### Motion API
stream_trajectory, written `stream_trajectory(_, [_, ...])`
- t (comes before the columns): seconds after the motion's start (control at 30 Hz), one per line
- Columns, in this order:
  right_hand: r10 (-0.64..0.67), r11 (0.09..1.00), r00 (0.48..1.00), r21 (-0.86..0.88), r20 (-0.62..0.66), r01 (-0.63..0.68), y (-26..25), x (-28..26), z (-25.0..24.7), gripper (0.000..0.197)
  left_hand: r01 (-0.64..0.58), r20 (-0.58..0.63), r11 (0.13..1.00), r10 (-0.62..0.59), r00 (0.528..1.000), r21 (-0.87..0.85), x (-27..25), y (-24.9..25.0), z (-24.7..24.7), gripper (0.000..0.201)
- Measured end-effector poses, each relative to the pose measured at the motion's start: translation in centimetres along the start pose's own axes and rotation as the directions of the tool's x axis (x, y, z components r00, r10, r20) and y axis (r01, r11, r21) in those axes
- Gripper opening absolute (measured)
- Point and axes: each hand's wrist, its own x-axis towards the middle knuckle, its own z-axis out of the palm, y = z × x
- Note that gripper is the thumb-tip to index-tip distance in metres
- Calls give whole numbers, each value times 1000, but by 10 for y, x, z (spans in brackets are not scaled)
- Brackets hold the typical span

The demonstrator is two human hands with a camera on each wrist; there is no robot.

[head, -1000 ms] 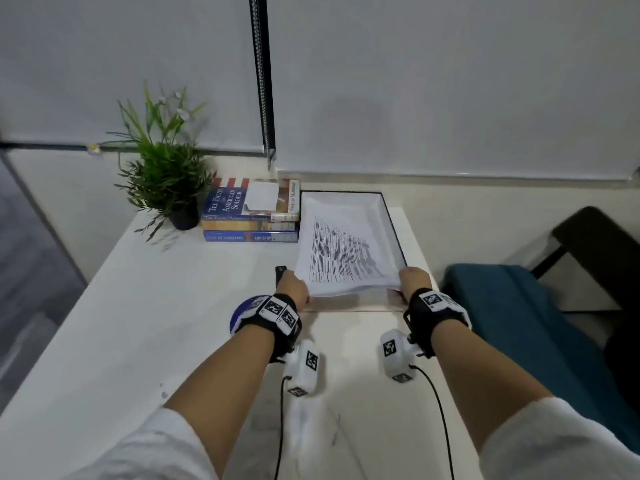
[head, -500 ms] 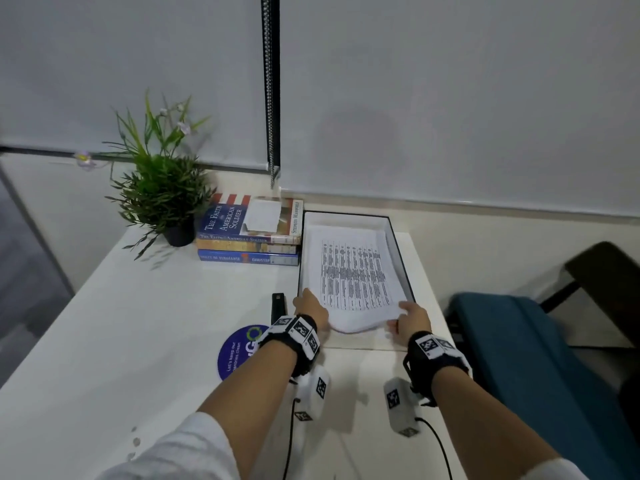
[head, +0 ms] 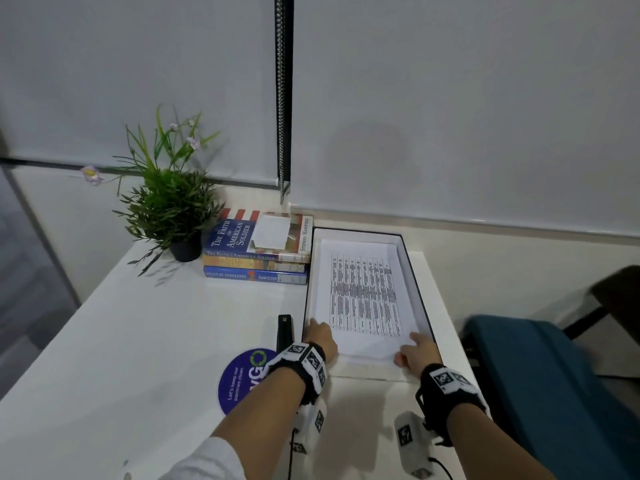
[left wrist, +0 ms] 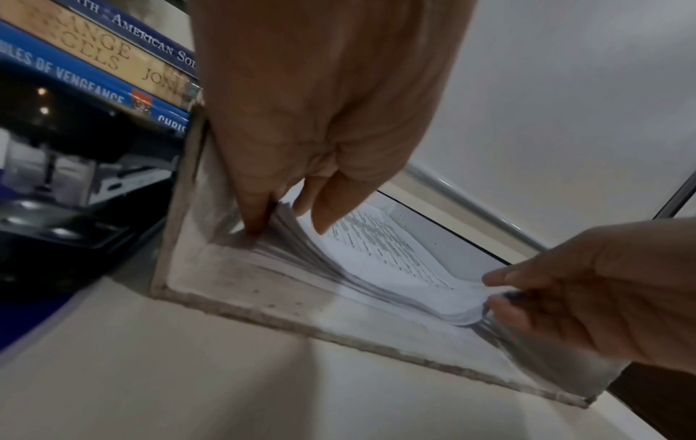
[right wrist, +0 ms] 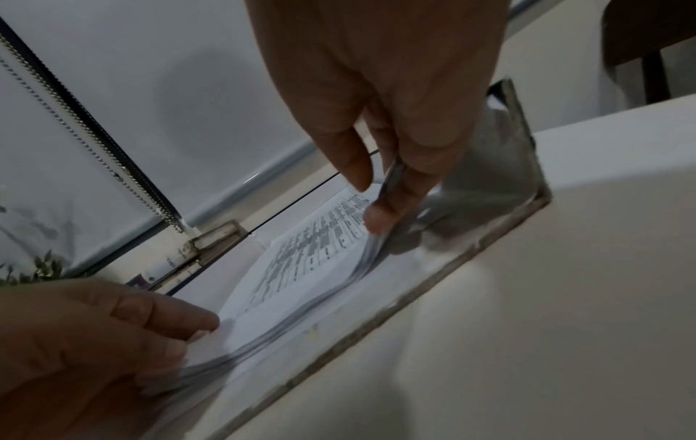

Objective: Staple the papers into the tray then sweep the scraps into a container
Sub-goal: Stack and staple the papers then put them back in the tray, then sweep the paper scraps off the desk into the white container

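Observation:
A stack of printed papers (head: 363, 299) lies in the black-rimmed white tray (head: 414, 271) at the table's right side, its near end still raised. My left hand (head: 317, 332) pinches the near-left corner of the papers (left wrist: 376, 253), thumb under and fingers (left wrist: 331, 208) on top. My right hand (head: 412, 344) pinches the near-right corner between its fingers (right wrist: 384, 205). The tray's near rim (left wrist: 301, 324) runs just below both hands. A black stapler (head: 284, 329) lies on the table, just left of my left hand.
Three stacked books (head: 256, 251) and a potted plant (head: 169, 202) stand behind the stapler. A round blue sticker (head: 242, 379) lies under my left forearm. Small pale bits (head: 126, 474) sit near the table's front left edge. A teal chair (head: 536, 375) stands to the right.
Both hands moved forward and down with the papers. The stack went from tilted above the tray to lying inside it. The head view came closer.

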Motion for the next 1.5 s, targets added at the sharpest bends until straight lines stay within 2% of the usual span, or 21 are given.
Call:
stream_trajectory(0.1, [43, 997, 998, -68, 52, -39, 9, -4, -4, 58, -18, 38, 993, 23, 999, -119, -10, -3, 0, 60])
stream_trajectory(0.27, [-93, 923, 996, -375, 2, 87, 8, -55, -8, 56, -148, -28, 963, 145, 989, -226, -49, -19, -1, 39])
stream_trajectory(0.33, [-94, 923, 993, -369, 65, 111, 15, -86, -3, 56, -208, -51, 956, 202, 978, -205, -67, -33, 2, 26])
stream_trajectory(0.4, [-118, 916, 984, -369, 134, 160, 30, -118, 4, 56, -276, -61, 949, 270, 961, -148, -85, -52, 8, 36])
stream_trajectory(0.47, [-159, 867, 967, -441, 198, 233, 50, -146, 11, 53, -327, -55, 942, 324, 944, -73, -102, -76, 14, 44])
stream_trajectory(0.6, [-145, 737, 955, -615, 261, 280, 88, -198, 28, 55, -282, -27, 958, 284, 959, 53, -139, -136, 32, 53])
stream_trajectory(0.67, [-140, 666, 949, -683, 282, 301, 104, -223, 34, 57, -196, -72, 972, 207, 976, 129, -167, -165, 45, 59])
stream_trajectory(0.73, [-147, 622, 951, -722, 270, 302, 118, -249, 38, 59, -72, -110, 991, 85, 990, 111, -202, -191, 61, 64])
stream_trajectory(0.8, [-149, 636, 963, -724, 225, 267, 135, -272, 39, 60, 4, -94, 999, -1, 996, 31, -236, -207, 83, 72])
stream_trajectory(0.87, [-144, 644, 979, -738, 141, 201, 157, -287, 38, 62, 29, -77, 999, -26, 997, 40, -262, -214, 111, 81])
stream_trajectory(0.93, [-191, 645, 980, -747, 50, 164, 181, -298, 33, 72, 39, -81, 996, -33, 996, 74, -278, -215, 138, 90])
stream_trajectory(1.0, [-184, 691, 982, -717, -52, 91, 202, -310, 18, 63, 35, -141, 997, -24, 990, 70, -280, -213, 155, 103])
stream_trajectory(1.07, [-178, 715, 970, -699, -164, 13, 220, -319, -9, 57, 39, -161, 998, -30, 986, 49, -268, -202, 155, 106])
stream_trajectory(1.17, [-138, 824, 925, -559, -353, -90, 237, -330, -59, 56, 73, -148, 996, -64, 987, 57, -242, -173, 148, 90])
stream_trajectory(1.23, [-79, 875, 911, -465, -405, -131, 245, -331, -84, 55, 40, -129, 995, -28, 991, 89, -223, -150, 146, 83])
stream_trajectory(1.33, [-98, 893, 913, -439, -395, -94, 247, -324, -97, 51, -96, -113, 992, 105, 988, 82, -204, -117, 146, 78])
stream_trajectory(1.4, [-131, 893, 937, -449, -324, -31, 240, -320, -96, 50, -164, -130, 985, 170, 977, 58, -194, -104, 142, 74])
stream_trajectory(1.47, [-201, 862, 952, -504, -233, 59, 235, -324, -80, 48, -143, -194, 988, 151, 969, 58, -187, -105, 128, 72])
stream_trajectory(1.5, [-294, 807, 948, -563, -124, 177, 233, -327, -69, 49, -93, -222, 994, 102, 970, 51, -181, -110, 118, 72])
